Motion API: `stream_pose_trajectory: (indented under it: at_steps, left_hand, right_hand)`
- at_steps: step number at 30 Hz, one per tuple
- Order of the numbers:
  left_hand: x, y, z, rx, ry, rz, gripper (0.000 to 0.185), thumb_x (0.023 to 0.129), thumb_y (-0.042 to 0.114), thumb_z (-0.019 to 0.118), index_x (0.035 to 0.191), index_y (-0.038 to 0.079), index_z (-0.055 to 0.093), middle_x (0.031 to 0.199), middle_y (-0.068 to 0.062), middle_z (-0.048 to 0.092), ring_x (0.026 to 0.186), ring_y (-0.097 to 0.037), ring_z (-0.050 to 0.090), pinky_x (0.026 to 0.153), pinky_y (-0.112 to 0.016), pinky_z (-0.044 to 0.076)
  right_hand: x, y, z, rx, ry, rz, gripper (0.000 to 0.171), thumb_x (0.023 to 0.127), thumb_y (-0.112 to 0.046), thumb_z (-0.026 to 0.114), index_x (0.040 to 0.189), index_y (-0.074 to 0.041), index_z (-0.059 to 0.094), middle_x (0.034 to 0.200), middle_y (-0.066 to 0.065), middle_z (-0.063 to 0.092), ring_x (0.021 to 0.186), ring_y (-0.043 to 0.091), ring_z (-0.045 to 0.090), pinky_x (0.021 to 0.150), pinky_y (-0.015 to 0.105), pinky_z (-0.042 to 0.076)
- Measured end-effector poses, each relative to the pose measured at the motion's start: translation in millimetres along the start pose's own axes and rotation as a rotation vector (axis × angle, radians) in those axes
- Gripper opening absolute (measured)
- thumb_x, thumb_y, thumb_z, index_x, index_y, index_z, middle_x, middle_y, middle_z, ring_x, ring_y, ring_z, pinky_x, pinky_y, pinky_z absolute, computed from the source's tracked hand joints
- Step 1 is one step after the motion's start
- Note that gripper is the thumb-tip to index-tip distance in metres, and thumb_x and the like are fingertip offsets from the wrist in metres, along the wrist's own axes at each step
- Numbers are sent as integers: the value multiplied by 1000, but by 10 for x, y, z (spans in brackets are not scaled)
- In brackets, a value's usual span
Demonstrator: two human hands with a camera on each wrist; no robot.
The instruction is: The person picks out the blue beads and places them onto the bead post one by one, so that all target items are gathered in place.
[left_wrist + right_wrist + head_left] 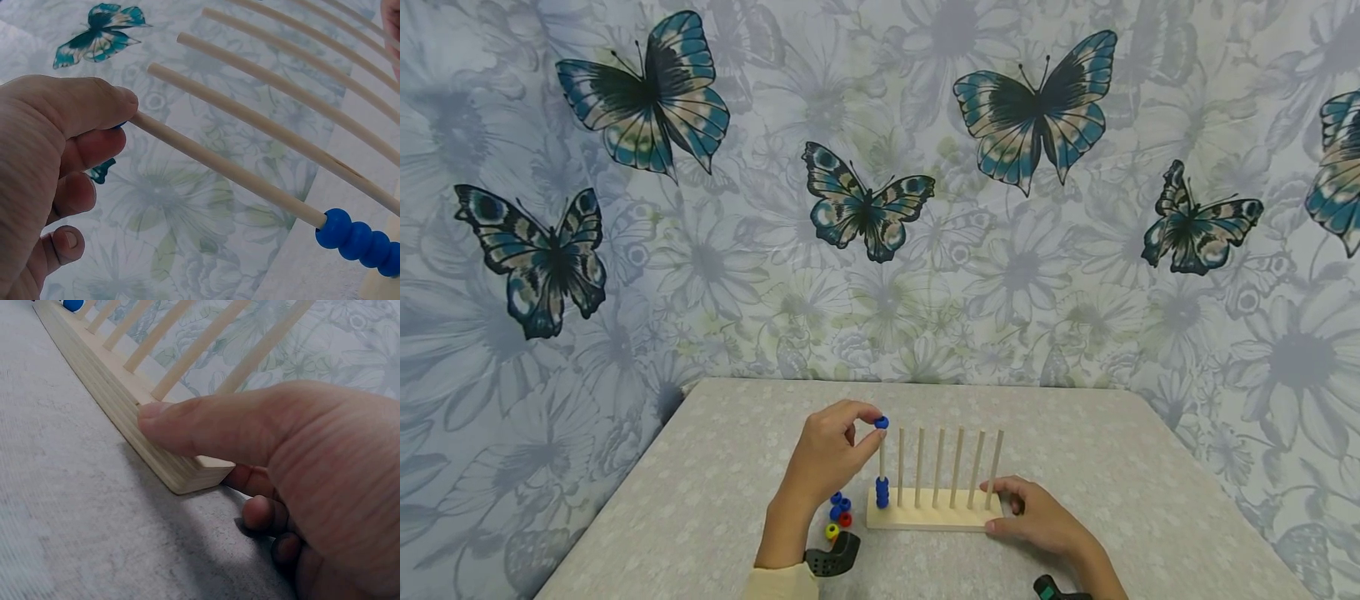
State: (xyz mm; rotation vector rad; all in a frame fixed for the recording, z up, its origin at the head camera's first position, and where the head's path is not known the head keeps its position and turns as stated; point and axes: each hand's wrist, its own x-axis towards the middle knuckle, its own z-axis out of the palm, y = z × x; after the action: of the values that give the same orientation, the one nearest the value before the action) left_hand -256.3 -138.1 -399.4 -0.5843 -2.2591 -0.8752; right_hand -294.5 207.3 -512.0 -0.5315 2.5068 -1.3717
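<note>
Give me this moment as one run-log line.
left hand: pinches round blue bead atop leftmost peg | right hand: steadies wooden peg-rack base | blue beads stacked on that peg

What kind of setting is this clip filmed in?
Probably a home room or small makeshift recording corner, not a workshop: a table under a pale patterned cloth, butterfly-and-flower fabric or wallpaper behind it, and a wooden peg rack with coloured beads as the only work.

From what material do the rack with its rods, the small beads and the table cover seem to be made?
Rack base: pale unfinished wood, it seems; faint layered grain lines show on its side. Rods: the same light wood, matte, with fine streaks. Blue beads: smooth, evenly coloured and slightly glossy, probably plastic, perhaps painted wood. Table cover: grey, with a fine woven-looking texture, likely cloth or textured vinyl.
</note>
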Motion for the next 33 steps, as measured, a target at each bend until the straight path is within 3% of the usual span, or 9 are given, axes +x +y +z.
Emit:
stream_pose_trajectory:
  at_steps: [25,33]
  left_hand:
    - [-14,-38,21,22,-29,25,16,83,21,83,95,22,73,89,6,73,57,1,39,50,-17,37]
    - [-9,-35,24,35,-59,-12,15,85,23,81,96,25,73,89,15,70,58,0,40,52,-17,39]
  right_hand:
    - [-5,14,-10,-4,-3,-28,55,79,-25,84,128,-12,66,89,9,51,77,15,42,61,25,36]
    - [-8,21,-3,-20,2,-12,54,79,-28,84,128,-13,66,88,7,50,77,14,43,62,25,38]
